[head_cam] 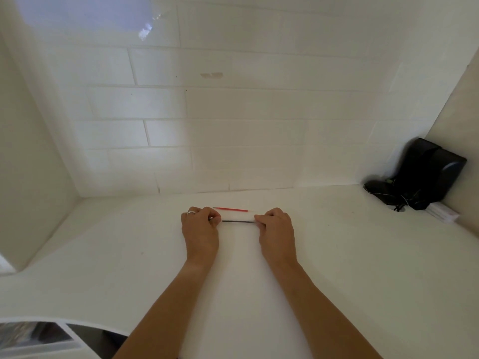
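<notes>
Black stick (238, 221): level between both hands.
Left hand (201, 229): pinches its left end.
Right hand (276, 230): pinches its right end.
Red stick (230, 209): just behind black stick.

Two bare hands and two bare forearms, seen from above. Left hand (201, 233) with one plain ring (191, 212), a narrow, smooth band of pale silvery colour, bright in the light, on a finger at the hand's far left edge. Right hand (276, 233) bare. Left forearm (166, 307) and right forearm (324, 307) slim, uncovered by cloth from wrist to the near edge of the view.
</notes>
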### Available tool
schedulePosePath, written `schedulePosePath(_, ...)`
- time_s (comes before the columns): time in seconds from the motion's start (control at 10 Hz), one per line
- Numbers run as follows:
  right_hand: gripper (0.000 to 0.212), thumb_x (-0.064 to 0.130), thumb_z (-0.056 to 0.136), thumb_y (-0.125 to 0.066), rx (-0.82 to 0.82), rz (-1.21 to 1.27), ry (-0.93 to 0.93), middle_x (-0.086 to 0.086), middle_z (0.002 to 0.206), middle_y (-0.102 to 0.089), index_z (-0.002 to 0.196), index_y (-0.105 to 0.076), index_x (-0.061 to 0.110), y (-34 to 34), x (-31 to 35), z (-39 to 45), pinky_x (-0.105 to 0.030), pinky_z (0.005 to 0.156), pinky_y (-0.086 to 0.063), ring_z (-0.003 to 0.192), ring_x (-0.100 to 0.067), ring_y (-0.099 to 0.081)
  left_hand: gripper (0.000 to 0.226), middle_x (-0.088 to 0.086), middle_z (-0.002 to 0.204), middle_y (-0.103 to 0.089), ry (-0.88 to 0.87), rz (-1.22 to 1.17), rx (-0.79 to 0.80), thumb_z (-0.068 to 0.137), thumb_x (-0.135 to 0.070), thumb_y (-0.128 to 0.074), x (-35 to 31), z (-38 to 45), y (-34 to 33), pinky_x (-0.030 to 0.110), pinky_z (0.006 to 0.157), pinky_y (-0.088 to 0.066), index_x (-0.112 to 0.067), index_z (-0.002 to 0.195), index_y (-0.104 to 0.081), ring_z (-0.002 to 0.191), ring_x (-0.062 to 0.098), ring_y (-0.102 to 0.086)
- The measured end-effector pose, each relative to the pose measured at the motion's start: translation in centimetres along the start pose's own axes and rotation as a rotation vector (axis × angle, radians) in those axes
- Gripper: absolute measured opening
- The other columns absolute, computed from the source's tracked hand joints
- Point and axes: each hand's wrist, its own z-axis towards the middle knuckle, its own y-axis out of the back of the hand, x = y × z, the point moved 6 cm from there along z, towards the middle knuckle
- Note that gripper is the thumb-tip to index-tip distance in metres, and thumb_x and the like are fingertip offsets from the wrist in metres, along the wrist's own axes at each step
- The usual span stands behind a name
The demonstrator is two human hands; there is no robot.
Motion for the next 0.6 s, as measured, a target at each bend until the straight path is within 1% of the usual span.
schedulePosePath(0.1, 0.022, 0.010, 0.097, -0.059, 0.010, 0.000, -0.009, -0.002, 0.098, -0.061, 0.113, -0.074, 0.013, -0.08, 0.00, 0.04, -0.022, 0.073, -0.040, 0.088, -0.013, -0.045, 0.024, -0.001, 0.087, -0.055, -0.023, 0.059, 0.010, 0.090, 0.004, -0.063, -0.21, -0.01, -0.20, 0.028, 0.079, -0.039, -0.016, 0.083, -0.075, 0.099, 0.022, -0.046)
schedulePosePath(0.2, 0.020, 0.012, 0.098, -0.057, 0.019, -0.015, -0.012, -0.001, 0.100, -0.060, 0.110, -0.073, 0.015, -0.14, -0.12, 0.01, -0.029, 0.075, -0.049, 0.094, -0.019, -0.051, 0.022, -0.001, 0.090, -0.058, -0.057, 0.102, 0.006, 0.092, -0.001, -0.063, -0.36, -0.03, -0.32, 0.037, 0.080, -0.044, -0.018, 0.084, -0.074, 0.098, 0.023, -0.046)
schedulePosePath(0.3, 0.018, 0.013, 0.097, -0.057, 0.014, -0.039, -0.006, -0.001, 0.102, -0.059, 0.107, -0.072, 0.016, -0.05, 0.04, -0.12, -0.034, 0.077, -0.053, 0.096, -0.021, -0.053, 0.023, 0.000, 0.091, -0.059, -0.059, 0.094, 0.005, 0.092, 0.000, -0.062, -0.36, -0.04, -0.35, 0.037, 0.080, -0.042, -0.018, 0.084, -0.074, 0.096, 0.020, -0.044)
schedulePosePath(0.4, 0.018, 0.011, 0.094, -0.060, 0.008, -0.060, -0.003, -0.002, 0.103, -0.059, 0.107, -0.071, 0.017, -0.09, 0.03, -0.15, -0.037, 0.077, -0.054, 0.096, -0.022, -0.053, 0.023, 0.000, 0.091, -0.058, -0.060, 0.101, 0.006, 0.093, -0.001, -0.059, -0.29, 0.00, -0.29, 0.035, 0.081, -0.041, -0.016, 0.084, -0.074, 0.098, 0.022, -0.044)
schedulePosePath(0.5, 0.019, 0.010, 0.093, -0.059, 0.029, -0.069, -0.006, -0.002, 0.103, -0.059, 0.107, -0.070, 0.016, 0.02, 0.24, -0.34, -0.033, 0.076, -0.052, 0.096, -0.023, -0.053, 0.022, -0.001, 0.090, -0.055, -0.074, 0.110, 0.004, 0.094, -0.002, -0.057, -0.58, -0.20, -0.13, 0.033, 0.078, -0.035, -0.015, 0.085, -0.072, 0.097, 0.024, -0.043)
schedulePosePath(0.6, 0.024, 0.007, 0.091, -0.057, 0.066, -0.014, -0.047, -0.004, 0.108, -0.058, 0.110, -0.068, 0.015, -0.06, -0.19, 0.03, -0.033, 0.082, -0.052, 0.101, -0.024, -0.055, 0.019, 0.007, 0.094, -0.060, -0.060, 0.120, 0.005, 0.100, -0.014, -0.053, 0.01, 0.05, -0.39, 0.038, 0.078, -0.040, -0.012, 0.093, -0.070, 0.100, 0.031, -0.048)
